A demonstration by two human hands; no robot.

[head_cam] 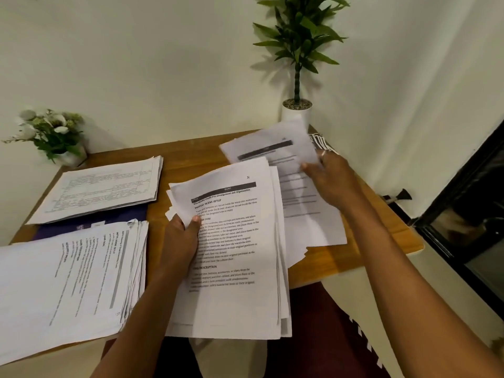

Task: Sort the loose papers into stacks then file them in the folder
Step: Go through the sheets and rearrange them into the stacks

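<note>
My left hand (182,238) grips a thick sheaf of printed papers (240,257) by its left edge, held above the table's front edge. My right hand (328,177) pinches a single printed sheet (272,148), blurred, over a pile of papers (313,222) at the right of the table. Two sorted stacks lie at the left: one at the back (106,186), one at the front (68,282). A purple folder (90,226) shows between them, mostly covered.
The wooden table (191,154) stands in a corner against white walls. A white pot of flowers (54,135) sits at the back left, a tall potted plant (297,105) at the back right. A dark window frame (469,208) runs along the right.
</note>
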